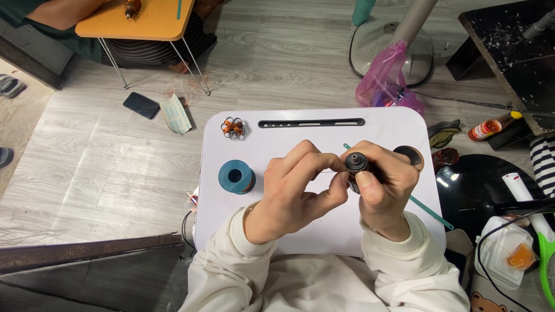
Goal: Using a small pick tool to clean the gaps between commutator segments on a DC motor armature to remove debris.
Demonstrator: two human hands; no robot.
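Grey plank floor (98, 162), orange folding table (144, 23)

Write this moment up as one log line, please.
right hand: grips small dark motor part | left hand: pinches thin wire at it | white lap tray: teal spool left, small copper coil piece at far edge

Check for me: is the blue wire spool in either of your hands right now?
No: the blue spool stands alone on the white lap table, apart from the left hand; the right hand holds a small dark motor part.

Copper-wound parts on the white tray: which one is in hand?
The dark rotor gripped by the right hand; the left hand pinches at it. The small copper coil piece lies untouched near the tray's far-left corner.
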